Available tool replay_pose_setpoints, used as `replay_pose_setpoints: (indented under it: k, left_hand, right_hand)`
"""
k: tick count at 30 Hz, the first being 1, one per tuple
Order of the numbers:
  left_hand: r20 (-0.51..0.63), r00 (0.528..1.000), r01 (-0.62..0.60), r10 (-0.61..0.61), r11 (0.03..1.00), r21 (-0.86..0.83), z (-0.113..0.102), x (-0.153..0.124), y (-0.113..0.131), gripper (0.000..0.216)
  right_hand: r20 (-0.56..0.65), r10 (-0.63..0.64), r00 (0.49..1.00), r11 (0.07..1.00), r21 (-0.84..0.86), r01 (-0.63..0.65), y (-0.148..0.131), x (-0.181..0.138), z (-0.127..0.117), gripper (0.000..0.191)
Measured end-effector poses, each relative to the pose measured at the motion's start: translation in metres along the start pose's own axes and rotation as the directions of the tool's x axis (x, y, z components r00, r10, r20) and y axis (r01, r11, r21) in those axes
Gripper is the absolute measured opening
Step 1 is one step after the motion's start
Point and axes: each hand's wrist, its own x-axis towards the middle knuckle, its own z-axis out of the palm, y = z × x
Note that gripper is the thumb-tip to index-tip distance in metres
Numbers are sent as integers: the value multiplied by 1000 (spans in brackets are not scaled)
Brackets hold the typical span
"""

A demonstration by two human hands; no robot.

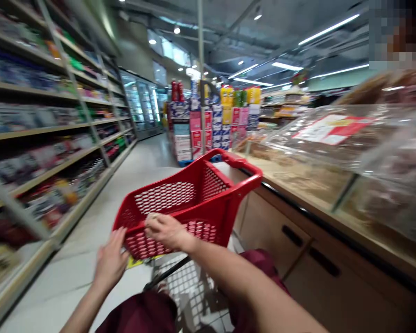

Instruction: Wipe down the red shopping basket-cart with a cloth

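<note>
A red plastic shopping basket (166,194) with perforated sides is right in front of me, tilted, on a cart with a lower wire rack (187,277). My left hand (113,254) lies with its fingers stretched out against the basket's near left corner. My right hand (164,229) is closed at the near rim, its fingers curled. A small whitish patch shows at those fingertips, and I cannot make out what it is. The inside of the basket is partly hidden by its near wall.
Stocked shelves (48,120) line the left, blurred. To the right stands a wooden counter (263,222) with clear covers (291,134) over goods. Stacked drink packs (211,120) rise ahead beside a pole (201,69). The aisle floor (138,157) runs towards glass-door coolers (140,101).
</note>
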Motion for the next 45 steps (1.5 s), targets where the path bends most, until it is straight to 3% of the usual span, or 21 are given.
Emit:
replay_pose_setpoints:
  k: [3, 6, 12, 15, 18, 23, 27, 34, 39, 45]
  left_hand:
    - [112, 983, 138, -143, 989, 48, -1, -9, 6, 60]
    - [168, 969, 183, -182, 983, 8, 0, -15, 10, 67]
    - [174, 959, 247, -224, 961, -122, 2, -24, 8, 72]
    - [200, 952, 261, -233, 957, -125, 1, -27, 6, 74]
    - [214, 955, 229, -205, 969, -93, 0, -29, 6, 74]
    - [137, 958, 254, -251, 967, -3, 5, -30, 24, 72]
    - [128, 981, 142, -149, 988, 59, 10, -31, 43, 73]
    - [100, 995, -30, 16, 990, 140, 22, -24, 77, 70]
    - [129, 987, -116, 97, 981, 156, 33, -19, 102, 70]
    - [147, 974, -195, 171, 967, 167, 37, -11, 127, 68]
  right_hand:
    - [26, -29, 999, 1000, 9, 29, -18, -32, 15, 20]
    - [83, 19, 996, 1000, 17, -20, -38, -53, 25, 15]
    - [-112, 146, 983, 989, 50, -141, -62, 2, 38, 27]
    - [-43, 105, 994, 994, 43, -103, -69, 2, 51, 19]
    - [-1, 75, 997, 996, 54, -74, -68, -16, 53, 17]
    - [-128, 221, 967, 975, 22, -220, -43, -27, 31, 25]
    - [-53, 170, 984, 985, 14, -169, -39, -51, 24, 18]
    - [-118, 325, 938, 945, 16, -325, -16, -64, -8, 25]
    - [-26, 281, 959, 959, 56, -279, -11, -93, -13, 14]
    - [-143, 428, 892, 903, 24, -429, 5, -99, -41, 23]
